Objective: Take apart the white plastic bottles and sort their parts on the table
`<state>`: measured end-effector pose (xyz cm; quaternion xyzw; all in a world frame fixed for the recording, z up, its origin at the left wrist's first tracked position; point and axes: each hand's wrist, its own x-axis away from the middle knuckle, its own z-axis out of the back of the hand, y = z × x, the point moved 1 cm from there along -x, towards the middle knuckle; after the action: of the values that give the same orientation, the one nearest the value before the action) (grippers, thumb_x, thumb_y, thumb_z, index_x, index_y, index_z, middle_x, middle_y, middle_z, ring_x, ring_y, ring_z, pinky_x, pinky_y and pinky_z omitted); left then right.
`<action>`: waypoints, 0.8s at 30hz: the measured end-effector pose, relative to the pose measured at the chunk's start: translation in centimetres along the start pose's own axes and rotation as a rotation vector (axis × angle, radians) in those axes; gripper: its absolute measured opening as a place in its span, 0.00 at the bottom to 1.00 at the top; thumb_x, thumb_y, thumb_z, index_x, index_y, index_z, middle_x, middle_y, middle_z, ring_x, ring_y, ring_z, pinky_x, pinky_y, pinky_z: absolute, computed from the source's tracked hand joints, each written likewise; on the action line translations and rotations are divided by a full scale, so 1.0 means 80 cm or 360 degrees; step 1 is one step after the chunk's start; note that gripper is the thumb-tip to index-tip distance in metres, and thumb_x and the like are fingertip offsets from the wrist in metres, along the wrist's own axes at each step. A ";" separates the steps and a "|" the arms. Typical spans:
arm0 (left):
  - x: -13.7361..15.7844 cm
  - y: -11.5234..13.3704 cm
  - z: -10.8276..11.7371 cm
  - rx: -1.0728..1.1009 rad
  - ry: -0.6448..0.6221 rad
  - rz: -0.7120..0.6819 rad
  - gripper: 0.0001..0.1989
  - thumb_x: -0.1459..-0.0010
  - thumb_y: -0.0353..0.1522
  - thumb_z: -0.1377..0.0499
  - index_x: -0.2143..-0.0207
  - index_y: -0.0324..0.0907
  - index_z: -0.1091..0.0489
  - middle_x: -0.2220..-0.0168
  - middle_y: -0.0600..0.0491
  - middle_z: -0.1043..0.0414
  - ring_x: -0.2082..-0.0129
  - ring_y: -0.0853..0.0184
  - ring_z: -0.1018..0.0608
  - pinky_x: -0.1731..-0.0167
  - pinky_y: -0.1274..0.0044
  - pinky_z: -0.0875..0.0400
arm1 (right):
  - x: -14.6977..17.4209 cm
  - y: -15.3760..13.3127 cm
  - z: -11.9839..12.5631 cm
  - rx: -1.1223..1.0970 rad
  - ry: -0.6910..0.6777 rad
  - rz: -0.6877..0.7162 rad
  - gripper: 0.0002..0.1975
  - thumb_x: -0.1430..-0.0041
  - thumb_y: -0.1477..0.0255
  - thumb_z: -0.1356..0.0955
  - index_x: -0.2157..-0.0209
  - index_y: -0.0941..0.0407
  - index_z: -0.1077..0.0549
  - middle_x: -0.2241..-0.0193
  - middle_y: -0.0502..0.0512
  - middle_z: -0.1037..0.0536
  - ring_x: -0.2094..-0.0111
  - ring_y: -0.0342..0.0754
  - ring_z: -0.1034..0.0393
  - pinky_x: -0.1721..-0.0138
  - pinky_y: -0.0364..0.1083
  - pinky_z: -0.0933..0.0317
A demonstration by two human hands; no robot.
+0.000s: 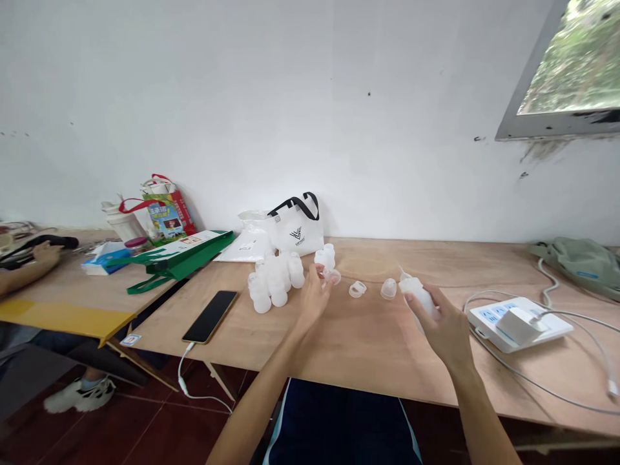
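My right hand (pixel 443 323) is wrapped round a white plastic bottle (pixel 420 298), tilted, with a thin clear tip at its top left. The fingers of my left hand (pixel 314 294) close on a small clear plastic cap (pixel 333 277) above the table; its exact shape is hard to make out. Between the hands lie a clear ring-like plastic piece (pixel 357 289) and a clear domed cap (pixel 388 289). Left of my left hand stands a cluster of several frosted white bottles (pixel 276 281). Another frosted bottle (pixel 325 256) stands just behind my left fingers.
A phone (pixel 210 316) on a cable lies at the left. Behind the bottles are a white bag (pixel 303 232) and a plastic packet (pixel 249 242). At the right sit a power strip (pixel 520 323), cables and a grey-green cloth bag (pixel 576 265). A person's arm (pixel 29 268) rests on the left table.
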<state>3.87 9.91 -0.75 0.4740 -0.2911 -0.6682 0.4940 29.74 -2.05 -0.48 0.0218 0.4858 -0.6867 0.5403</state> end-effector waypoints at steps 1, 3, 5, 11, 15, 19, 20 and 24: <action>-0.002 -0.006 0.003 -0.0106 0.0026 -0.0022 0.18 0.38 0.38 0.38 0.48 0.43 0.35 0.47 0.42 0.27 0.49 0.54 0.24 0.49 0.63 0.30 | -0.002 0.002 0.002 -0.0026 -0.0006 -0.0016 0.29 0.39 0.41 0.37 0.54 0.50 0.23 0.64 0.57 0.17 0.65 0.57 0.24 0.65 0.49 0.38; -0.007 -0.013 0.006 -0.0215 0.0034 -0.0072 0.16 0.36 0.38 0.40 0.48 0.43 0.33 0.45 0.43 0.27 0.47 0.53 0.26 0.47 0.61 0.32 | -0.004 0.004 0.002 -0.0089 -0.0036 -0.0026 0.30 0.39 0.41 0.37 0.55 0.51 0.23 0.66 0.56 0.18 0.67 0.56 0.25 0.66 0.49 0.38; -0.014 -0.014 0.002 -0.0229 -0.0016 -0.0116 0.17 0.35 0.37 0.42 0.45 0.45 0.33 0.45 0.45 0.27 0.47 0.54 0.25 0.46 0.62 0.32 | -0.006 0.004 0.002 -0.0137 -0.0052 -0.0043 0.30 0.39 0.40 0.37 0.56 0.52 0.23 0.67 0.56 0.19 0.67 0.56 0.26 0.65 0.49 0.38; -0.035 0.022 -0.082 -0.0014 -0.0425 -0.0294 0.20 0.35 0.35 0.42 0.41 0.45 0.32 0.42 0.45 0.30 0.49 0.60 0.24 0.48 0.68 0.28 | -0.011 0.008 0.012 -0.0217 -0.0027 -0.0211 0.29 0.40 0.42 0.35 0.58 0.53 0.23 0.65 0.56 0.19 0.65 0.54 0.28 0.65 0.47 0.40; -0.041 0.039 -0.156 0.0012 -0.0601 -0.0406 0.21 0.33 0.31 0.43 0.38 0.42 0.35 0.42 0.42 0.29 0.43 0.57 0.26 0.41 0.67 0.33 | -0.014 0.016 0.024 -0.0246 -0.0013 -0.0234 0.27 0.40 0.43 0.34 0.59 0.53 0.23 0.66 0.53 0.21 0.66 0.51 0.29 0.64 0.46 0.40; -0.045 0.026 -0.192 -0.0051 -0.0821 -0.0393 0.23 0.35 0.28 0.42 0.38 0.43 0.35 0.40 0.43 0.30 0.40 0.54 0.28 0.38 0.62 0.37 | -0.018 0.024 0.031 -0.0224 0.0007 -0.0273 0.28 0.42 0.43 0.34 0.60 0.53 0.22 0.69 0.53 0.22 0.67 0.50 0.31 0.66 0.45 0.40; -0.045 0.019 -0.194 -0.0060 -0.0859 -0.0373 0.24 0.37 0.28 0.40 0.39 0.43 0.34 0.42 0.43 0.29 0.41 0.53 0.27 0.39 0.61 0.36 | -0.019 0.025 0.031 -0.0215 0.0006 -0.0272 0.28 0.42 0.42 0.34 0.60 0.54 0.22 0.69 0.53 0.21 0.68 0.50 0.30 0.66 0.45 0.40; -0.040 0.004 -0.179 0.0123 -0.0784 -0.0266 0.32 0.44 0.31 0.31 0.38 0.44 0.36 0.40 0.42 0.31 0.41 0.52 0.27 0.40 0.61 0.34 | -0.021 0.027 0.028 -0.0186 -0.0035 -0.0213 0.29 0.40 0.42 0.35 0.59 0.54 0.22 0.67 0.55 0.20 0.66 0.52 0.28 0.65 0.46 0.39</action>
<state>17.37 13.93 -4.84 0.3379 -0.3878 -0.7904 0.3327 33.18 -2.30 0.26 -0.0498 0.5196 -0.6919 0.4988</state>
